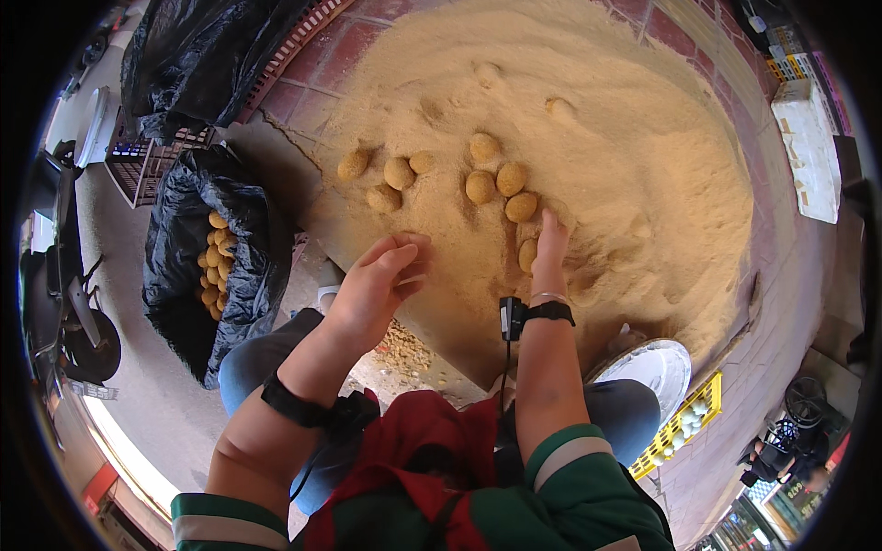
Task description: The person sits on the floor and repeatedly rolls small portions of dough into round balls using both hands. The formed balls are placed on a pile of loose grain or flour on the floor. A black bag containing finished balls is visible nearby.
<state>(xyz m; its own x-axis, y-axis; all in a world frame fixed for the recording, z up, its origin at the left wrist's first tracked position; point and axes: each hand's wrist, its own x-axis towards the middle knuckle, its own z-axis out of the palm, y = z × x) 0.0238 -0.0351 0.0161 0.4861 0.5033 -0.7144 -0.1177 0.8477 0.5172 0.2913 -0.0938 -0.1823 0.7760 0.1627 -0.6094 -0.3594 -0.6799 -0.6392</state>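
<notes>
A broad heap of tan husk-like powder covers the ground before me. Several powder-coated, egg-shaped balls lie on it, in one cluster by my right hand and another farther left. My right hand is seen edge-on, fingers extended, beside a coated ball that it partly hides. Whether it touches that ball I cannot tell. Over the near left edge of the powder hovers my left hand, its fingers loosely bent, slightly blurred and with nothing visible in them.
At left, an open black plastic bag contains several coated balls. Another black bag sits over a reddish plastic crate. By my right knee are a white basin and a yellow crate with pale eggs. A white foam box stands far right.
</notes>
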